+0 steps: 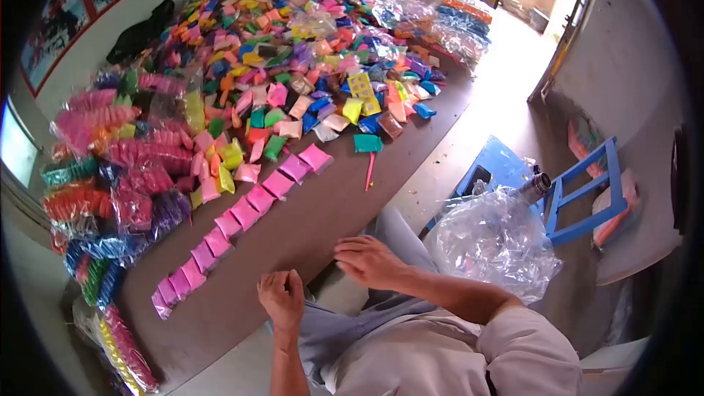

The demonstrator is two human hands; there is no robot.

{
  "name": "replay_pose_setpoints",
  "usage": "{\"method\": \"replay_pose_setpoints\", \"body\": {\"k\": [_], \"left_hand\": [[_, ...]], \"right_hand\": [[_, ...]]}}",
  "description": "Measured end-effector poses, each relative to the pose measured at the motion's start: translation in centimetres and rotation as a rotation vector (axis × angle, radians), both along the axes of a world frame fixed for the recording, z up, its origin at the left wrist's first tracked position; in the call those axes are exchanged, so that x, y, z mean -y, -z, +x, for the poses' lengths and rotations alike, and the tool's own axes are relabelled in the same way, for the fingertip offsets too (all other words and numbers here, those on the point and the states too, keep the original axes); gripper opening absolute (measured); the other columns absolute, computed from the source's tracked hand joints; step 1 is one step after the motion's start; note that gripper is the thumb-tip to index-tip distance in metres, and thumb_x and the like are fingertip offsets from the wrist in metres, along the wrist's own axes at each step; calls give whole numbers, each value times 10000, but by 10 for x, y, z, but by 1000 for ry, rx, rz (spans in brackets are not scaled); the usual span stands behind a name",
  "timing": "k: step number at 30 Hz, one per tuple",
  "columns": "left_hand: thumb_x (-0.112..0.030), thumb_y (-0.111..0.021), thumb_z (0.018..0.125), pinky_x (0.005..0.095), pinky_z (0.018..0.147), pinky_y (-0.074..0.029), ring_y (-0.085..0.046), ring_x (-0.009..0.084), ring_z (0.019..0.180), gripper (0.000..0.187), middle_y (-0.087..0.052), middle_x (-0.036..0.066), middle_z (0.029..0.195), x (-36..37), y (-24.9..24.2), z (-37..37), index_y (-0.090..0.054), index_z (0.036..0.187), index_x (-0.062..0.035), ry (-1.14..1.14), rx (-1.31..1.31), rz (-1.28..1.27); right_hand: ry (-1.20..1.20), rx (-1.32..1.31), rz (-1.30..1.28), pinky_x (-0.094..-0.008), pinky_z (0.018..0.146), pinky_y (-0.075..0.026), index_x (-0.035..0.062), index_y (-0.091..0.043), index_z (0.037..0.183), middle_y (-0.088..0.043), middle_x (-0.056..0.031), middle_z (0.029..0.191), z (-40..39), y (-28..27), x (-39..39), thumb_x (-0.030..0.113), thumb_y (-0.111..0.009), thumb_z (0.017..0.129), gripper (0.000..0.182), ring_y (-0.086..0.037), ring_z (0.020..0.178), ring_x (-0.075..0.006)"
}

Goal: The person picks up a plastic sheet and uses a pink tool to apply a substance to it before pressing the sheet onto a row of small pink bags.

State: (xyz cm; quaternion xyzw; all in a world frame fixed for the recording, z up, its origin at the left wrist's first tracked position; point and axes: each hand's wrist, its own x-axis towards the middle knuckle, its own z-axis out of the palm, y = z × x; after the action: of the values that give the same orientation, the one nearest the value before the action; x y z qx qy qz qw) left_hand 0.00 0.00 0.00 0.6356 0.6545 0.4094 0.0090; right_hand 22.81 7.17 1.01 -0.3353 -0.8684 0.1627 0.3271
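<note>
I sit at the near edge of a brown table (308, 231). My left hand (282, 299) rests at that edge with its fingers curled in; nothing shows in it. My right hand (370, 260) lies palm down just right of it, fingers stretched out, empty. A diagonal row of pink packets (249, 209) runs across the table, its near end closest to my left hand. Beyond the row spreads a huge heap of small packets in many colours (293, 51).
Clear bags stuffed with bundled packets (117, 169) line the table's left side. A teal packet (367, 144) and a thin pink stick (369, 171) lie apart near the right edge. A crumpled clear plastic bag (491, 242) and a blue stool (579, 191) stand on the floor to my right.
</note>
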Motion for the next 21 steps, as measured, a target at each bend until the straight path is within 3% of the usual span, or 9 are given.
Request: {"method": "replay_pose_setpoints", "body": {"k": [2, 3, 5, 6, 9, 11, 13, 19, 21], "left_hand": [[-114, -700, 894, 433, 708, -442, -577, 307, 737, 206, -611, 91, 699, -6, 3, -20, -609, 721, -48, -4, 5, 19], [-114, -700, 894, 433, 708, -442, -577, 307, 737, 206, -611, 91, 699, 7, 1, 15, -609, 721, -48, -11, 24, 2], [-109, -698, 892, 432, 685, -432, -568, 310, 713, 232, -590, 95, 680, 1, 1, 13, -590, 700, -35, -47, 48, 48], [-109, -698, 892, 432, 685, -432, -568, 310, 713, 232, -590, 95, 680, -1, -1, 14, -590, 700, -35, -53, 42, 55], [-102, -692, 892, 445, 688, -433, -567, 317, 697, 267, -580, 112, 671, -4, -4, 19, -570, 668, -22, -113, 79, -30], [-97, -682, 893, 457, 679, -433, -570, 326, 678, 288, -574, 135, 673, -6, 0, 20, -556, 646, -17, -195, 78, -101], [-104, -675, 899, 462, 656, -431, -563, 335, 657, 310, -569, 151, 668, -12, 4, 20, -544, 634, -11, -249, 87, -99], [-168, -665, 924, 460, 554, -415, -531, 360, 543, 389, -535, 185, 599, -30, -1, 24, -537, 596, -5, -432, 55, -179], [-188, -664, 931, 461, 532, -410, -524, 363, 510, 409, -523, 187, 572, -36, -4, 24, -542, 585, -8, -476, -13, -228]], "right_hand": [[135, 20, -56, -421, 942, -507, 94, -711, 976, -716, -89, 1055, 18, -3, -16, 135, -698, 864, 120, -654, 1084, -272], [231, 107, -158, -437, 910, -518, 83, -715, 974, -713, -92, 1058, 69, -20, -20, 125, -694, 850, 132, -649, 1065, -281], [421, -25, 100, -472, 832, -532, 67, -692, 967, -700, -122, 1001, 86, -31, -77, 113, -684, 838, 137, -651, 979, -325], [494, -103, 376, -491, 809, -530, 57, -665, 991, -690, -153, 1012, 92, -44, -114, 107, -681, 837, 163, -653, 947, -363], [661, -4, 197, -502, 874, -527, 25, -632, 1115, -671, -185, 1162, 112, -99, -212, 100, -689, 821, 308, -647, 1021, -399], [673, 5, 403, -472, 916, -530, 68, -612, 1275, -687, -206, 1088, 132, -94, -293, 122, -694, 827, 459, -649, 1053, -396], [770, 82, 383, -462, 956, -517, 62, -597, 1290, -667, -202, 1157, 151, -78, -370, 126, -715, 785, 523, -630, 1117, -383], [908, 216, 431, -478, 972, -510, 92, -550, 1385, -581, -158, 1357, 163, -59, -458, 103, -718, 749, 658, -531, 1300, -346], [890, 190, 424, -496, 1000, -492, 110, -581, 1352, -570, -147, 1385, 160, -50, -478, 113, -696, 791, 573, -508, 1339, -342]]}}
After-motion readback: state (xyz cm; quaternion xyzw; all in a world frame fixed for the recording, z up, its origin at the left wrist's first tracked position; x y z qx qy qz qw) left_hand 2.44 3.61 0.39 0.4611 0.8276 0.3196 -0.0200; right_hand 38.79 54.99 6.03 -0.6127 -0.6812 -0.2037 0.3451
